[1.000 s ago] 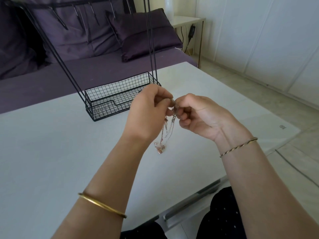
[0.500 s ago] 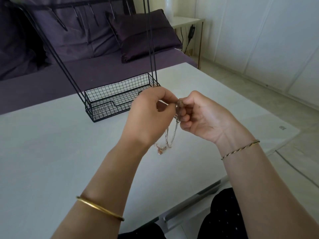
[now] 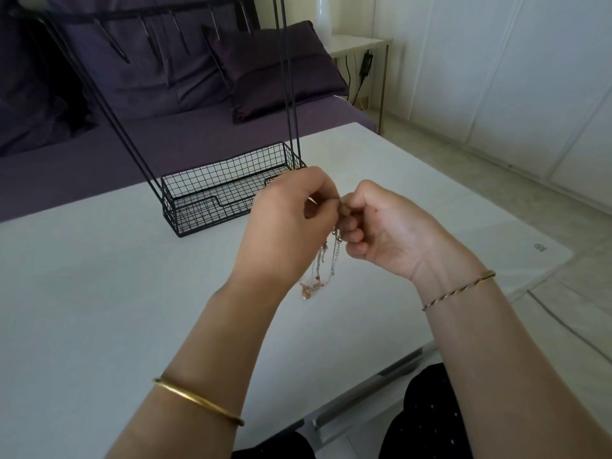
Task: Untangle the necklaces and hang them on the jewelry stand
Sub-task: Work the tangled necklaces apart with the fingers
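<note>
Two forearms reach in over the near edge of the white tabletop (image 3: 99,309), with a plain gold bangle (image 3: 198,404) on the left and a thin twisted bracelet (image 3: 458,290) on the right wrist. Above the middle of the tabletop, a little toward its right edge, the left hand (image 3: 288,226) and the right hand (image 3: 381,233) meet almost knuckle to knuckle. Both have their fingers curled in, thumb and fingertips pinched on the top of the thin rose-gold and silver necklaces (image 3: 326,263). These hang from the pinch in one bunched skein with a small pendant (image 3: 305,294) lowest (whether it touches the tabletop I cannot tell).

Near the far edge stands the black wire jewelry stand (image 3: 215,193) – mesh basket base, slanted legs, and a top bar of hooks (image 3: 159,34) with no chain visible on them. Beyond it lies a purple bed with cushions (image 3: 271,71).

The step in hand looks like the untangling itself, and an early part of it, since nothing is hung. The next move probably calls for a fine two-handed pick – one strand or clasp drawn gently free while the other hand holds the rest slack, because pulling hard would likely tighten the knot.
</note>
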Tool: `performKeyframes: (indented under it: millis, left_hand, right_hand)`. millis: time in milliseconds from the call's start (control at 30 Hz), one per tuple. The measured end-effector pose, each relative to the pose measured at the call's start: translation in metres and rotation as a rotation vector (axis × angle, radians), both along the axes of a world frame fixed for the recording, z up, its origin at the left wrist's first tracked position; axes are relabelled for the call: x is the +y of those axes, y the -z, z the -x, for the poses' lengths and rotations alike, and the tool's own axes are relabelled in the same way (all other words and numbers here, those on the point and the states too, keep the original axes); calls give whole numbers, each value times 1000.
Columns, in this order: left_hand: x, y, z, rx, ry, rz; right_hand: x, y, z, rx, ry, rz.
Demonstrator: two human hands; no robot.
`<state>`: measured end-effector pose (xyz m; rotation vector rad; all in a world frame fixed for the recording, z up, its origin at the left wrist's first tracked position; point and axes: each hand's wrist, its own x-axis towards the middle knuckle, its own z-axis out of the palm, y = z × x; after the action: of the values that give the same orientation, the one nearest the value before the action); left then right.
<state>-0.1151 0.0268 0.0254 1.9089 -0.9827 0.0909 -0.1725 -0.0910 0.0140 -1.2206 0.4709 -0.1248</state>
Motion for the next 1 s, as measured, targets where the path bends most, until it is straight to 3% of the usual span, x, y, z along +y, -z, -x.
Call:
performKeyframes:
  millis: [433, 700, 1000]
  left_hand:
    - [-1, -9, -1, 825, 92, 154]
    - [3, -8, -6, 866, 46, 132]
    - [3, -8, -6, 853, 9, 117]
  right_hand:
    - [1, 0, 0, -43, 19, 225]
    - [-3, 1, 4, -94, 79, 229]
    - [1, 1, 6, -224, 148, 585]
